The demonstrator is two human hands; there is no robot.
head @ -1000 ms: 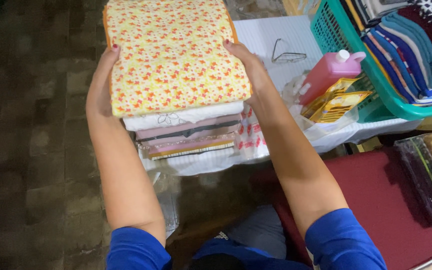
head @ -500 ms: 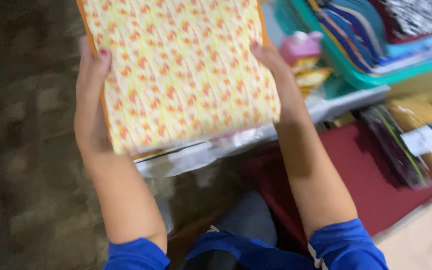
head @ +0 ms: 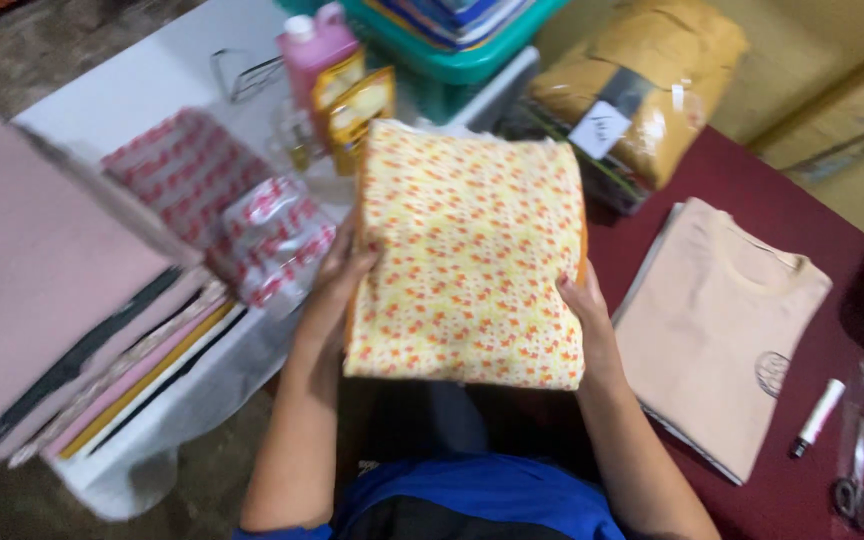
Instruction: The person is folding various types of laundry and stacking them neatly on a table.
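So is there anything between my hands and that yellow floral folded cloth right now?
Nothing visible. The left hand grips the left edge of the yellow floral folded cloth and the right hand grips its right edge, both in direct contact. The cloth is held in the air between the white table and the maroon surface.

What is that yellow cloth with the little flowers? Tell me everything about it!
The folded yellow cloth looks like soft fabric, covered in small orange and red flowers. It is folded into a flat, neat rectangle with an orange edge showing on its right side. It is held up in the air, tilted slightly, between the white table and the dark red one. The left hand grips its left edge and the right hand its lower right edge.
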